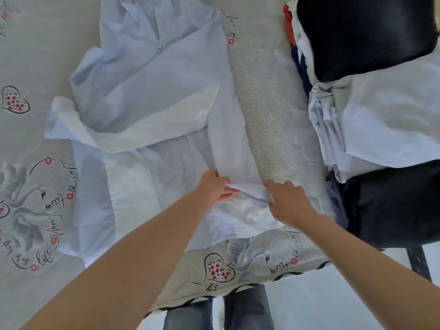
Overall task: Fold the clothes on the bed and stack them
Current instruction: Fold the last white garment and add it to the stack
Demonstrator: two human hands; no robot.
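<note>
Fingers of both hands curl onto the same bunched fold of cloth just below the centre of the frame. The left hand [215,186] grips the fold from its left side, thumb underneath and the other fingers bent over the top, pressed close together. The right hand [289,200] pinches the fold's right end, knuckles up and fingers bent down into the fabric; its thumb is hidden, so how it lies cannot be told.

That fold belongs to a pale blue garment [152,96] spread across the middle of the frame. Its long axis runs from the top of the frame down to the lower centre, with the collar and a short zip [158,45] at the top and the hem toward the person. One sleeve [78,125] lies crumpled at left centre, across the body of the garment.

A bed sheet [26,210] printed with swans, hearts and script covers the bed beneath it. At the right edge of the frame sits a pile of clothes [381,115]: white and pale blue pieces between two black ones, with red and navy showing at the upper end. Along the bottom, the person's jeans [245,308] and a light floor [333,301] appear past the bed's edge.
</note>
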